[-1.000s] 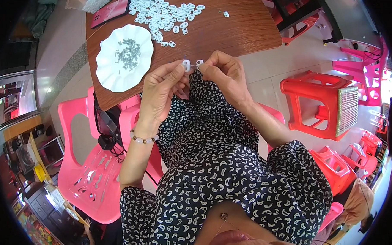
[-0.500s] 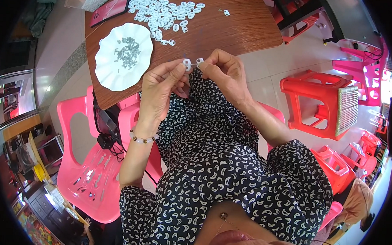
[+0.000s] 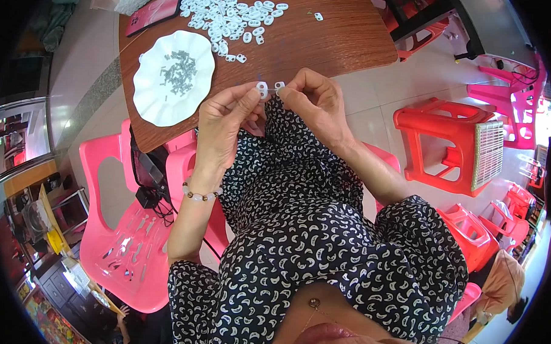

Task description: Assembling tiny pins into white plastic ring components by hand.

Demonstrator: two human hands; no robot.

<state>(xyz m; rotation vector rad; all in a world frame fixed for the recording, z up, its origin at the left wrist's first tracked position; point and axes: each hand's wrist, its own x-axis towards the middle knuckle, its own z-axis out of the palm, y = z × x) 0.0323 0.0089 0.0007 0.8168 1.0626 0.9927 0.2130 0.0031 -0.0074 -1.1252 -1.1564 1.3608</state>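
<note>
Head view, looking down over a patterned dress. Left hand (image 3: pixel 226 119) pinching a small white clip (image 3: pixel 262 88) between thumb and forefinger, fingertips pressed together on it. Right hand (image 3: pixel 317 100) pinching a second white clip (image 3: pixel 280 86) likewise, fingers curled and closed about it. Both clips being held side by side, just apart or barely touching (too small to tell which), at the near edge of the table (image 3: pixel 328 40).

Relative to the grip:
- Just beyond, toward the table's middle: bare brown wood.
- Farther beyond and slightly left: a loose pile of white clips (image 3: pixel 229 16), spreading across the tabletop, with one stray clip (image 3: pixel 318 16) lying well apart to the right.
- Left and a little beyond: a white scalloped plate (image 3: pixel 147 101) holding a heap of small grey metal pieces (image 3: pixel 177 68).
- Beyond the plate: a red flat object (image 3: pixel 153 13) lying at the far table edge.
- Below, toward the body: a beaded bracelet (image 3: pixel 202 194) sitting on the left wrist.
- Left and below: a pink chair (image 3: pixel 127 252) standing beside the table.
- Right: a red stool (image 3: pixel 440 147) lying tipped on the tiled floor, well apart.
</note>
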